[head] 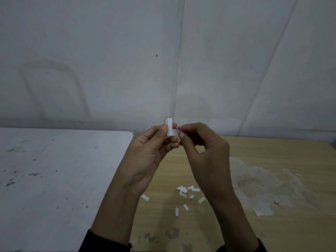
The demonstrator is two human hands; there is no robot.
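Note:
A small clear plastic piece (168,122) with a white paper strip on its front is held upright in mid-air above the table. My left hand (147,157) grips it between thumb and fingers. My right hand (201,153) pinches the free end of the white paper strip (173,132), which bends to the right into an L shape. Both forearms wear dark sleeves at the bottom edge.
Several small white paper slips (189,192) lie on the wooden table (272,148) below my hands. A patch of torn white paper residue (258,186) covers the table at right. A stained white board (54,170) lies at left. A white wall stands behind.

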